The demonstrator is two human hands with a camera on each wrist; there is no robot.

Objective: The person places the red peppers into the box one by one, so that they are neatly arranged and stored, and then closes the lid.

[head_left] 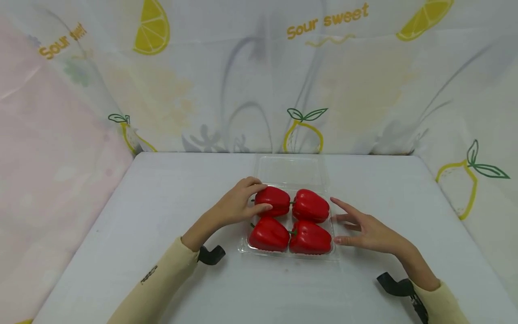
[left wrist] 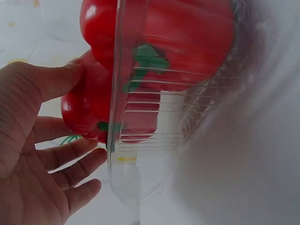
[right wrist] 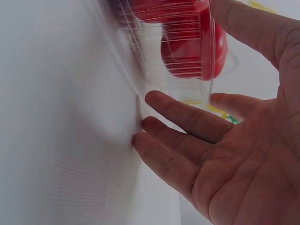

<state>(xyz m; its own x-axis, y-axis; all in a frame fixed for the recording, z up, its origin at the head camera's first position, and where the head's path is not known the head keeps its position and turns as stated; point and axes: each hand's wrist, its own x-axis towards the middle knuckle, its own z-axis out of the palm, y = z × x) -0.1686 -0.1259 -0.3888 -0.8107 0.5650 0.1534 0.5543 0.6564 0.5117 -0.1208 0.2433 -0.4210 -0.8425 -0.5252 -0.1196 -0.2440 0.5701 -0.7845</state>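
Observation:
Several red bell peppers sit in two rows in a clear plastic clamshell box (head_left: 283, 255), its lid (head_left: 290, 171) folded flat toward the back. My left hand (head_left: 234, 205) holds the back-left bell pepper (head_left: 274, 202) between thumb and index finger; its other fingers hang by the box rim in the left wrist view. At the box's right side is my right hand (head_left: 370, 231), fingers spread, holding nothing. Its thumb is close to the front-right bell pepper (head_left: 310, 238); whether it touches the rim I cannot tell. Back-right lies another bell pepper (head_left: 310, 205), front-left one more (head_left: 268, 235).
The box stands on a white-covered table (head_left: 162, 189). Behind it hangs a cloth backdrop (head_left: 356, 90) printed with lemons, which also closes off both sides. A black wrist mount (head_left: 212, 255) sticks out at the left sleeve, and another mount (head_left: 394, 285) at the right.

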